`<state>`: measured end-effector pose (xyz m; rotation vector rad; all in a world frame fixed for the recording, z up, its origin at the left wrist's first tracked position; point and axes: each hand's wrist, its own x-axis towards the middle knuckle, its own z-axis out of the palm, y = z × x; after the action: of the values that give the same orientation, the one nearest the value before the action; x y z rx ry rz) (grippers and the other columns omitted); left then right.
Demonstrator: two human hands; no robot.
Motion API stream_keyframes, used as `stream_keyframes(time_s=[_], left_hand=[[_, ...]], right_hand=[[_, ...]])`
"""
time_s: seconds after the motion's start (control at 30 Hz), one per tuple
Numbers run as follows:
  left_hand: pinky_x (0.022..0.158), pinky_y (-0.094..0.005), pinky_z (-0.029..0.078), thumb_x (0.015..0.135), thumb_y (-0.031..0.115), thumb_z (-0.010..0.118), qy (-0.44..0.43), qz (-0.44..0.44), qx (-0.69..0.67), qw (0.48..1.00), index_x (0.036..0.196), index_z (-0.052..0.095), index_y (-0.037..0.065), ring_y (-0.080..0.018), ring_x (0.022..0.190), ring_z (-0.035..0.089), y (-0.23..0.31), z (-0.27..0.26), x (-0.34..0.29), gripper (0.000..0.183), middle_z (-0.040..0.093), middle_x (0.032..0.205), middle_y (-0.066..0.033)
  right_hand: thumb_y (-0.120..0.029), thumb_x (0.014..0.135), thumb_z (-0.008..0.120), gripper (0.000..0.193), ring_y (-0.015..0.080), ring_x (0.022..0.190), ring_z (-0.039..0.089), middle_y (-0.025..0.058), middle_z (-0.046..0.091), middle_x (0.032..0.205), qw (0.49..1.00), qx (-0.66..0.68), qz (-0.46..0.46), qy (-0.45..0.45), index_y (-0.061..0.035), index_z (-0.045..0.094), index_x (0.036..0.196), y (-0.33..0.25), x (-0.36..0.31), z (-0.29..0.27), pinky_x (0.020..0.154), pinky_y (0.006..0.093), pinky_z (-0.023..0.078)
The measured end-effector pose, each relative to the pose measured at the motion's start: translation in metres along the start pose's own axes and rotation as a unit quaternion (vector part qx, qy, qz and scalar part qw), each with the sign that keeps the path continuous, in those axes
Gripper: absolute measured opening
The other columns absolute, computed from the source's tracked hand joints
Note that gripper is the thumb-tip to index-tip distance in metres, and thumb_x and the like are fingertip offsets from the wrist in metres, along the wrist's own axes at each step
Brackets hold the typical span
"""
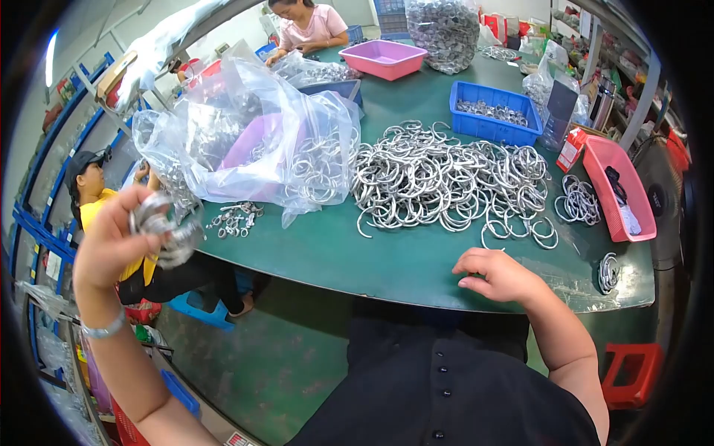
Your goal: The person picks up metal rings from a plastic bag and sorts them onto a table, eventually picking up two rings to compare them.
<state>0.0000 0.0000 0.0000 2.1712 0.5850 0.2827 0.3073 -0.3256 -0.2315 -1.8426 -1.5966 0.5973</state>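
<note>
My left hand is raised off the table's left side, its fingers closed round a bunch of silver C-shaped bangles, slightly blurred. Resting near the front edge of the green table, my right hand has its fingers loosely bent and thumb apart, with nothing visible in it. Just beyond that hand spreads a big pile of C-shaped metal bangles. Smaller stacks of bangles lie to the right, one upright bundle by the corner and another group farther back.
A clear plastic bag of metal parts covers much of the left side, beside small loose rings. Blue and pink trays stand right. One person in yellow sits left; another in pink works opposite.
</note>
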Motion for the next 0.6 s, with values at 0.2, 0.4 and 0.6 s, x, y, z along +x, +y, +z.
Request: stream_keyframes(time_s=[0.2,0.4,0.6], left_hand=[[0.069,-0.0227,0.042,0.065,-0.005,0.058,-0.001,-0.020,0.232,0.972,0.096,0.051,0.000,-0.0094,0.078,0.052,0.042,-0.015,0.084,0.033,0.053,0.081,-0.0019],[0.065,-0.0268,0.041,0.064,0.001,0.061,0.005,-0.009,0.372,0.928,0.105,0.051,0.003,-0.0140,0.073,0.049,0.037,0.004,0.154,0.042,0.051,0.077,-0.0039],[0.065,-0.0215,0.041,0.067,-0.004,0.058,0.073,0.076,0.123,0.987,0.127,0.040,0.006,-0.0097,0.070,0.047,0.043,-0.003,0.128,0.063,0.050,0.088,-0.0033]], right_hand=[[-0.012,0.076,0.061,0.021,0.0295,0.084,0.056,0.0109,0.057,0.091,0.999,-0.026,-0.011,0.018,-0.0030,0.058,0.094,0.004,-0.005,0.001,0.073,0.0354,0.046],[-0.012,0.074,0.062,0.021,0.0286,0.082,0.057,0.0115,0.059,0.089,0.998,-0.043,0.017,0.042,-0.0021,0.059,0.092,0.009,-0.030,-0.005,0.071,0.0347,0.047],[-0.012,0.074,0.062,0.019,0.0292,0.080,0.056,0.0108,0.058,0.086,0.997,-0.074,0.002,0.021,-0.0036,0.058,0.091,-0.012,-0.018,-0.039,0.070,0.0360,0.046]])
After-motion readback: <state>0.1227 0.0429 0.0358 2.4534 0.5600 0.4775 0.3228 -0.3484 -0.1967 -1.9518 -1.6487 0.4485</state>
